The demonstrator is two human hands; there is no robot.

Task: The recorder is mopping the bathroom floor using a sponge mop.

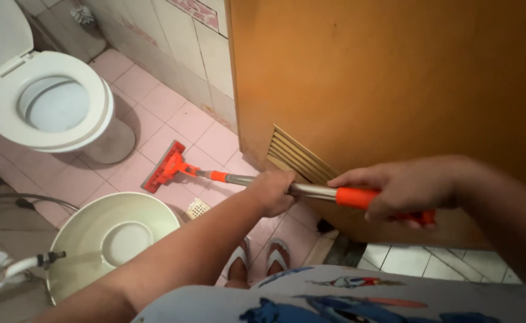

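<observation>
Gripping the mop (233, 177) shaft, both hands closed — left (272, 191), right (394, 190); basin (89, 239) empty, toilet (47, 101) open beside.

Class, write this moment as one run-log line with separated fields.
left hand: grips metal pole | right hand: grips orange handle | floor scraper: head on pink tiles | nearby: toilet, white basin, wooden door
</observation>
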